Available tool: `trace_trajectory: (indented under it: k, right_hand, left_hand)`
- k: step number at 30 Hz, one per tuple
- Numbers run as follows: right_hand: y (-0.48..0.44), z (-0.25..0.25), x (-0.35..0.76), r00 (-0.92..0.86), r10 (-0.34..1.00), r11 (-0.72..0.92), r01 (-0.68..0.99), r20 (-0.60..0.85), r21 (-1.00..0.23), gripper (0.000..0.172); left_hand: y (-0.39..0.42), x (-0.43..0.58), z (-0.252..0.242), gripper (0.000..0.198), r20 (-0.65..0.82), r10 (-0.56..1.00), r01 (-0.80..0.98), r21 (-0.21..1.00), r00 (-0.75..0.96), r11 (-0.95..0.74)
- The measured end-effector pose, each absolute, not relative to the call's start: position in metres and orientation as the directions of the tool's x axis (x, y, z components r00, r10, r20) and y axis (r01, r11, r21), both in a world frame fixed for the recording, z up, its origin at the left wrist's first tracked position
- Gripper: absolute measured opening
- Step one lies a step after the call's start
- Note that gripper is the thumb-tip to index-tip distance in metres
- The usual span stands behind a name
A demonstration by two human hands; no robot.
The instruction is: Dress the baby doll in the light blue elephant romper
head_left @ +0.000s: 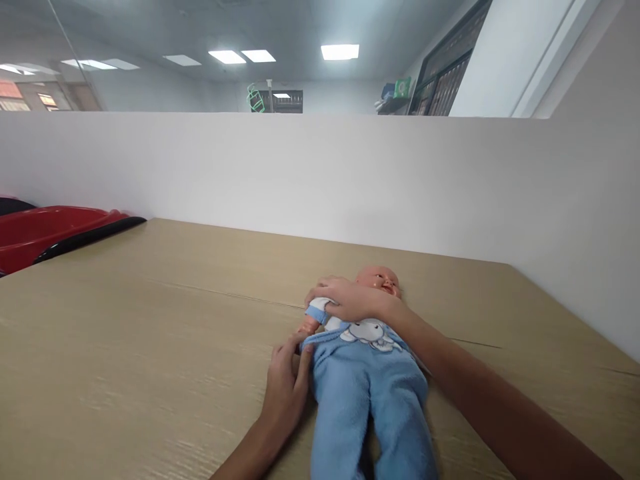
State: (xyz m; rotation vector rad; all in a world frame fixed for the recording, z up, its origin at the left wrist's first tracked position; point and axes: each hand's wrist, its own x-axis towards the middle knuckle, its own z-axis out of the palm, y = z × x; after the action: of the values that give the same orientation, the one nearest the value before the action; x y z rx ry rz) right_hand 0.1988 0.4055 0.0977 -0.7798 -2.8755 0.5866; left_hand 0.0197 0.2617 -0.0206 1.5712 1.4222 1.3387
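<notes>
A baby doll (379, 277) lies on its back on the wooden table, head away from me, in fuzzy blue overalls (345, 380) with a white animal patch (373, 332) on the chest. My left hand (289, 377) is closed beside the doll's hand, pinching a stretched blue edge of the overalls between thumb and fingers. Across the doll's chest reaches my right forearm. My right hand (347, 298) curls over the doll's shoulder, its fingers around the white sleeve with a blue cuff (316, 312). The doll's other arm is hidden behind my forearm.
The table (150, 333) meets a white half wall (275, 173) with a glass pane above it. A red plastic tub (55, 223) with a black edge stands beyond the table's left side. Another white wall (595, 220) borders the right side.
</notes>
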Motion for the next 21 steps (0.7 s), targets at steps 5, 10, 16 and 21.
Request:
trace_trajectory:
  k: [5,10,16,21]
  right_hand:
    - [0.406,0.086,0.214,-0.882,0.471,0.703,0.385,-0.015,-0.598,0.055]
    - [0.393,0.067,0.209,-0.859,0.51,0.55,0.366,-0.045,-0.751,0.047]
    - [0.354,0.072,0.201,-0.706,0.708,0.47,0.433,0.035,-0.769,0.035]
    - [0.312,0.071,0.193,-0.343,0.913,0.406,0.738,0.219,-0.539,0.018]
  left_hand:
    - [0.278,0.013,-0.017,0.034,0.242,0.957,0.22,0.954,-0.159,-0.204]
    - [0.312,0.012,-0.015,0.036,0.229,0.969,-0.178,0.953,-0.097,-0.243]
    - [0.348,0.012,-0.014,0.047,0.202,0.979,-0.297,0.934,-0.024,-0.2]
    - [0.353,0.012,-0.01,0.049,0.1,0.982,-0.37,0.928,0.162,-0.034]
